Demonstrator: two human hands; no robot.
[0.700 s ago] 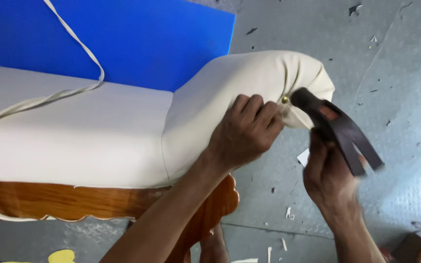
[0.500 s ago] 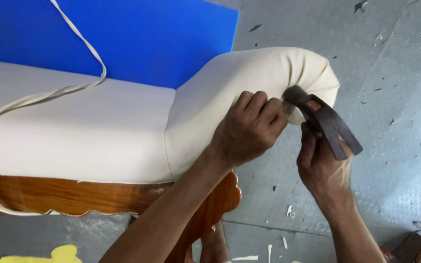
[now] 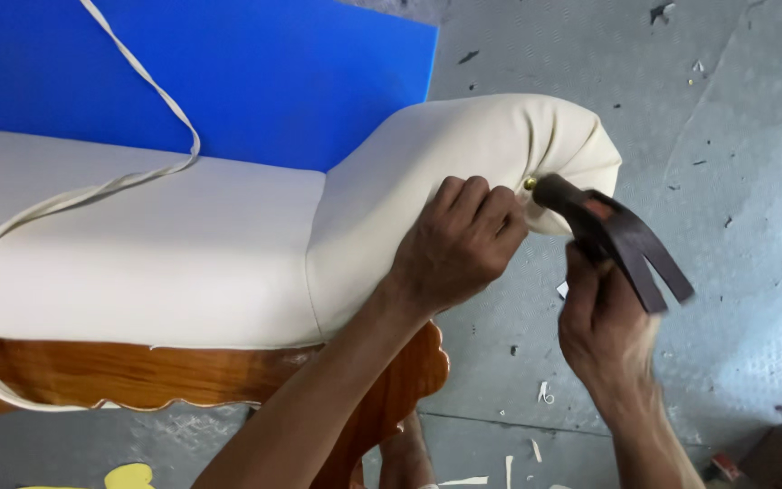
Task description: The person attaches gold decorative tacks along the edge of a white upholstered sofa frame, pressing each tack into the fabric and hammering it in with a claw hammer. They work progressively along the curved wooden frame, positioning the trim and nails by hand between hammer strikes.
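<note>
Now the hammer [image 3: 613, 240] has its head back against the brass tack [image 3: 529, 184] at the gathered end of the cream arm roll [image 3: 491, 145], right of the frame's centre. In the picture just before, the head sat at much the same spot on the pleats; a little earlier it was drawn back, further right and lower. So the tool has swung in and met the tack, and the tack looks close to seated in the fabric, though how deep it sits I cannot tell.

The right hand [image 3: 604, 330] is closed round the hammer's handle, low and right of centre, with the dark claw pointing toward the lower right. The left hand [image 3: 459, 244] lies on the roll with fingers curled and tips pressed at the pleats beside the tack; it has barely shifted across the three pictures. Whether it pinches the tack or only pins the cloth is not clear, since the fingertips cover that spot.

The hammer's handle is mostly hidden inside the fist, and the claw is slightly blurred. The cream seat [image 3: 138, 254] runs off the left edge, with the wooden rail [image 3: 138, 376] under it cut off at the bottom. A loose cream strip [image 3: 151, 95] loops from the top edge across the blue sheet [image 3: 228, 72] and down the left side. Scraps dot the grey floor [image 3: 726, 109], too small to identify. A brown object in the lower right corner is cut off.
</note>
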